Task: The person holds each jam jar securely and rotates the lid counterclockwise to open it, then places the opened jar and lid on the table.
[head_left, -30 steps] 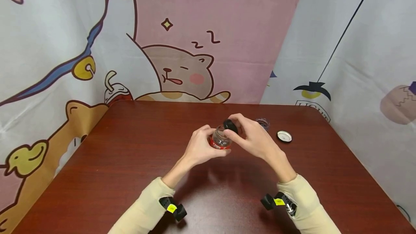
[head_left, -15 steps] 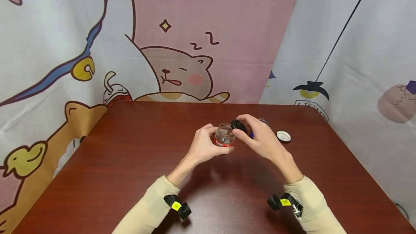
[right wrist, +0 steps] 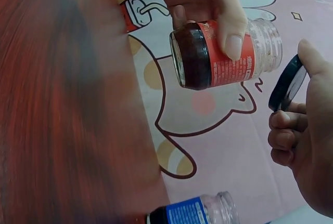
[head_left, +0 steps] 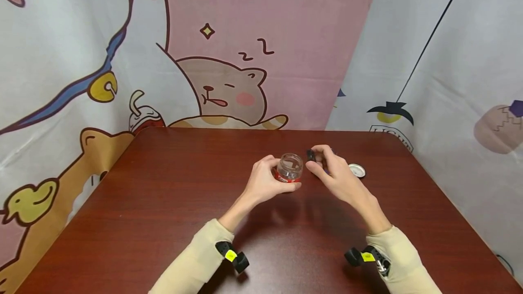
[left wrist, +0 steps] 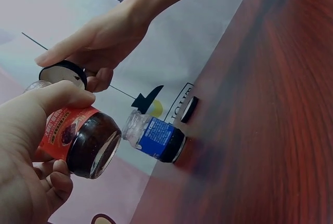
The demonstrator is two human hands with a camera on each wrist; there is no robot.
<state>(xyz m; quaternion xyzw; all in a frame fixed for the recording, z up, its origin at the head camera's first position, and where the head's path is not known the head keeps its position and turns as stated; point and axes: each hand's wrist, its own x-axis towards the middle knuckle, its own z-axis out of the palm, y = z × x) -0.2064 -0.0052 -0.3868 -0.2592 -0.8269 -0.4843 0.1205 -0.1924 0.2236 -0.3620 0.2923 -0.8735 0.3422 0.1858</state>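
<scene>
My left hand (head_left: 267, 180) grips a glass jar (head_left: 291, 163) with a red label, its mouth uncovered and dark contents low inside. In the right wrist view the jar (right wrist: 223, 55) shows its thumb-side label, clear of the table. My right hand (head_left: 337, 173) pinches a black lid (head_left: 311, 155) by its edge, just right of the jar's mouth and apart from it. The lid's pale inner face (left wrist: 63, 73) shows in the left wrist view. Beyond the right hand stands a second jar (left wrist: 154, 136) with a blue label, uncovered, mostly hidden in the head view.
Another lid (head_left: 357, 170) lies on the table, pale inside up, right of my right hand. The brown table (head_left: 184, 171) meets a printed cloth backdrop (head_left: 306, 49) at its back. Each sleeve carries a black wrist strap (head_left: 233, 257).
The black lid has moved right, away from the red-labelled jar's mouth, and has turned more edge-on. The jar and both hands have shifted slightly right.
</scene>
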